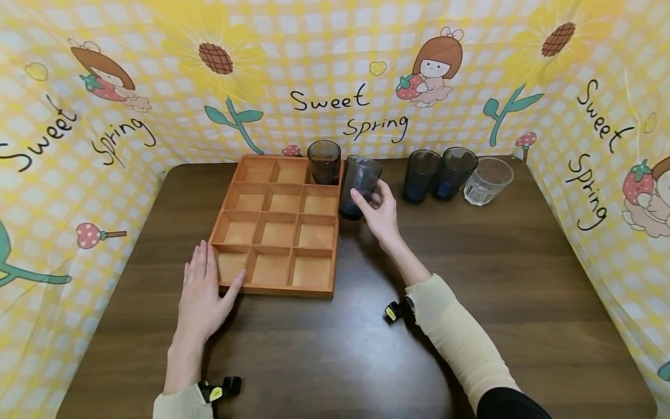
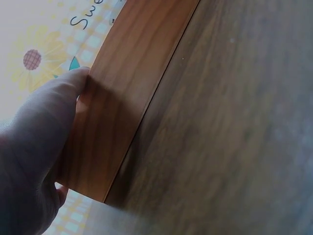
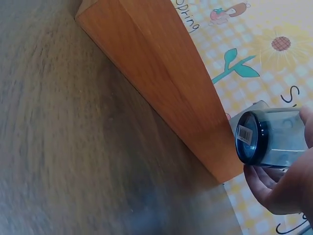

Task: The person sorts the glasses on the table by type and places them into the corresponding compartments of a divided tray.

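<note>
My right hand point(image 1: 381, 212) holds a dark smoky-blue drinking glass point(image 1: 360, 174) between thumb and fingers, just right of the wooden compartment box point(image 1: 335, 273). The glass tilts a little; in the right wrist view its blue base point(image 3: 252, 138) carries a barcode sticker. Another dark glass point(image 1: 324, 160) stands in the box's back right compartment. At the box's front left corner rests my left hand point(image 1: 201, 297), its fingers straight along the left side and the thumb at the front edge. The left wrist view shows that hand point(image 2: 41, 117) against the box's wooden side point(image 2: 112, 107).
Two dark blue glasses point(image 1: 421, 174) point(image 1: 454, 171) and a clear glass point(image 1: 489, 180) stand close together at the back right of the brown table point(image 1: 471, 250). A yellow checked cloth point(image 1: 324, 64) with printed flowers and lettering surrounds the table at the back and sides.
</note>
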Available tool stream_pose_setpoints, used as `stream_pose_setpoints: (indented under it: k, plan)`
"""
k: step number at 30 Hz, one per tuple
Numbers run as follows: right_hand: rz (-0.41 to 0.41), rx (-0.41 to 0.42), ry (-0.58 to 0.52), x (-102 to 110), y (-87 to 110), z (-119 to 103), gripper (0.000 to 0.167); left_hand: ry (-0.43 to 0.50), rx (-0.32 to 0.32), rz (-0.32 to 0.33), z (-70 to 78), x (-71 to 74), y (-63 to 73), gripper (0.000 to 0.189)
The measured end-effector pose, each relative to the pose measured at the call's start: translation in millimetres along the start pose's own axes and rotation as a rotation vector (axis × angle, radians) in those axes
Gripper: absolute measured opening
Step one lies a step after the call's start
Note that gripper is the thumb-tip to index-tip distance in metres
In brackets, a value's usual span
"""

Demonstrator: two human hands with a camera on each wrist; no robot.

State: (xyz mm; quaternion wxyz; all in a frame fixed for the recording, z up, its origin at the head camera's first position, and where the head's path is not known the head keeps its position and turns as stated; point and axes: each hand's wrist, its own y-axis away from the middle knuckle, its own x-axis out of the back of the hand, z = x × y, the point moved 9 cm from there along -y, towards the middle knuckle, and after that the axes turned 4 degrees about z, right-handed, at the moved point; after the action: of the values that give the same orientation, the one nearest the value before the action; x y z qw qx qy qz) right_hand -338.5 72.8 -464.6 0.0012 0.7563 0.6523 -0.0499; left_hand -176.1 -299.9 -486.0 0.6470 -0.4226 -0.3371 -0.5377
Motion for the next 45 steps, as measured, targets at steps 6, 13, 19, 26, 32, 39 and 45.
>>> stream_pose_setpoints:
  k: [6, 13, 19, 26, 32, 39, 45]
  plan:
    - [-0.01, 0.033, -0.003, -8.5, 0.8, -3.2, 0.058, 0.001, 0.005, 0.003, 1.2, 0.7, 0.1, 0.102]
    - [-0.014, 0.067, 0.014, -22.8, -1.5, -4.7, 0.07, -0.003, 0.007, 0.011, -0.3, 1.0, 0.1, 0.101]
    - [-0.04, 0.088, -0.006, -35.6, -4.2, -3.7, 0.075, 0.0, 0.009, 0.016, 0.1, 1.6, 0.9, 0.101]
    - [-0.094, 0.178, 0.011, -49.9, -6.4, -6.2, 0.077, 0.003, 0.008, 0.019, 0.0, 2.4, 1.7, 0.1]
    - [-0.123, 0.241, 0.073, -58.4, -3.0, -7.0, 0.082, 0.005, 0.01, 0.021, -0.3, 1.5, 2.2, 0.1]
    - [-0.159, 0.25, 0.082, -63.1, -5.5, -2.4, 0.079, 0.006, 0.014, 0.021, -0.7, -1.7, 0.7, 0.1]
    - [-0.18, 0.299, 0.215, -65.2, -4.7, 6.8, 0.08, 0.005, 0.016, 0.027, 0.2, -1.1, -1.7, 0.1]
